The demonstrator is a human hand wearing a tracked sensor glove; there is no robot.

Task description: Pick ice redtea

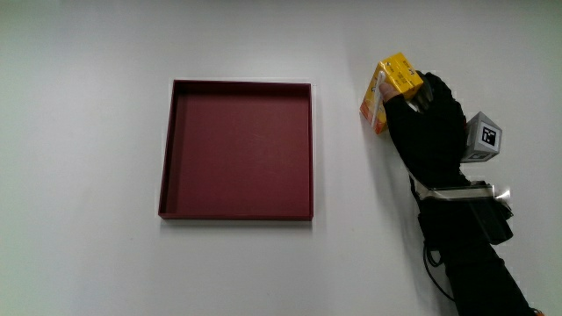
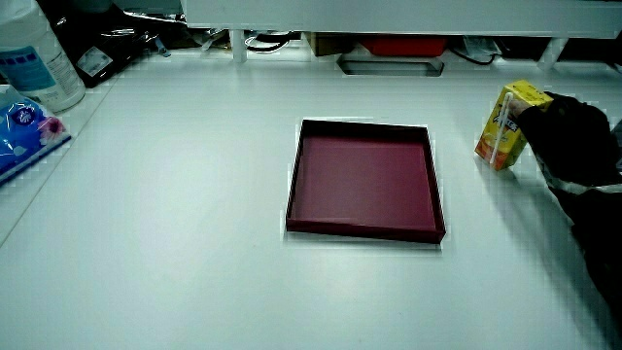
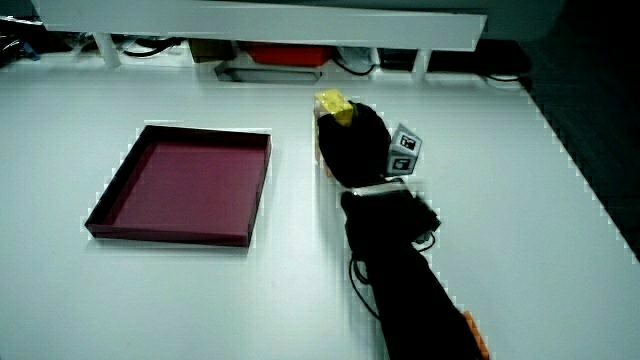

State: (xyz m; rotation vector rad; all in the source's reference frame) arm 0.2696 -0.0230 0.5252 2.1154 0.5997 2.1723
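A broad white table [image 1: 88, 263] fills the scene, and in both side views a low white partition [image 2: 389, 12] runs along its edge farthest from the person, with cables and a red box tucked beneath it. At one corner of the table in a side view stand a clear plastic bottle [image 2: 34, 58] and a blue packet [image 2: 21, 131] beside it.

Next in size, the dark red square tray [image 1: 167, 149] sits flat with low walls, well apart from the hand, nothing in it.

Now the action: the forearm [image 1: 474, 263] in black reaches up from the person's side, and the hand [image 1: 430, 118] is wrapped round the ice redtea carton [image 1: 391, 83], fingers curled over its top and side, thumb side pressed to it. The patterned cube [image 1: 483, 136] rides on the back of the glove, tipped away from the tray.

The carton is a small yellow and orange drink box, standing on the table between the hand and the tray, just beside the hand's fingertips and nearer the partition than the wrist. In a side view [image 2: 505, 126] its long axis runs roughly upright, yellow top face upward and leaning slightly toward the glove, with a white straw strip down the face turned to the tray. In a side view [image 3: 335, 108] only its yellow top peeks above the glove.
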